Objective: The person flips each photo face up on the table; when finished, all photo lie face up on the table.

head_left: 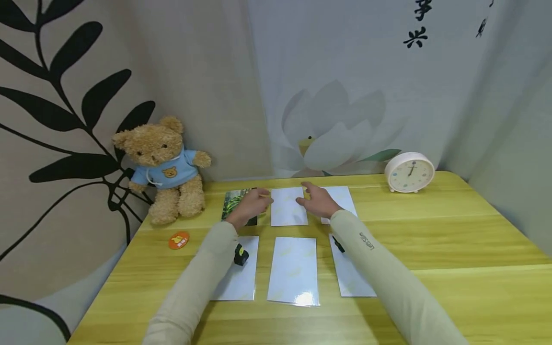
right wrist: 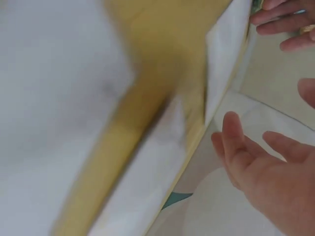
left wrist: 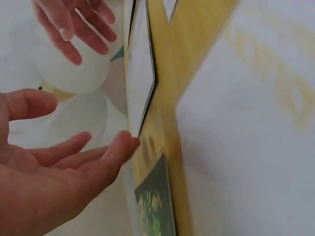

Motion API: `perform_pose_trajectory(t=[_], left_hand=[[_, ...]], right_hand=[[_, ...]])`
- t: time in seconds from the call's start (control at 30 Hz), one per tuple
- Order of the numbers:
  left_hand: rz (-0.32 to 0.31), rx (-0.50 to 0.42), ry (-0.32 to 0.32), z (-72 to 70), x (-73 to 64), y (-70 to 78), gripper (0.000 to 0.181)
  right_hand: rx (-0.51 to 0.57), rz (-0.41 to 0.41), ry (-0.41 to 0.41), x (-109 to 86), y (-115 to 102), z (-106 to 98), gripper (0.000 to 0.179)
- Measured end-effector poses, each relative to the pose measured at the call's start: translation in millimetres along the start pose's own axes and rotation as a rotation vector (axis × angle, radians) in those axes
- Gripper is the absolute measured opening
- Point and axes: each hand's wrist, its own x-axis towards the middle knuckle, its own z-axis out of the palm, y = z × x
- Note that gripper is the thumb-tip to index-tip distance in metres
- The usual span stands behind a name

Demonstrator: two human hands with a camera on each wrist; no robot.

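Note:
Two rows of laminated cards lie on the wooden table. In the back row, a green plant photo card (head_left: 231, 200) is at the left, partly covered by my left hand (head_left: 252, 206). Beside it is a white back-middle card (head_left: 288, 211), with my hands on either side, fingers spread and relaxed. My right hand (head_left: 321, 202) hovers between this card and the white back-right card (head_left: 342, 197), which it partly hides. Both wrist views show palms and fingers gripping nothing, the left hand (left wrist: 64, 167) and right hand (right wrist: 268, 172) raised over the cards.
Nearer me lie a white front-left card (head_left: 243, 282), front-middle card (head_left: 293, 268) and front-right card (head_left: 351, 275), the outer two partly under my sleeves. A teddy bear (head_left: 166, 167), an orange round disc (head_left: 178, 240) and a white clock (head_left: 409, 172) stand or lie around them.

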Motion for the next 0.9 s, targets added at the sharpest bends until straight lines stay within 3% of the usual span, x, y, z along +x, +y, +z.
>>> perform_pose_trajectory(t=[0.23, 0.4, 0.7, 0.9], left_hand=[[-0.088, 0.009, -0.017, 6.4, 3.3, 4.5, 0.057], [-0.093, -0.007, -0.021, 7.7, 4.6, 4.0, 0.058], [-0.108, 0.006, -0.012, 10.7, 7.7, 3.8, 0.056], [-0.105, -0.093, -0.004, 10.4, 8.4, 5.5, 0.055]], right_hand=[[0.061, 0.002, -0.033, -0.4, 6, 6, 0.067], [0.084, 0.022, -0.038, -1.1, 5, 10, 0.066], [0.028, 0.026, -0.033, -0.1, 5, 14, 0.065], [-0.038, 0.021, -0.024, 2.6, 4, 18, 0.064]])
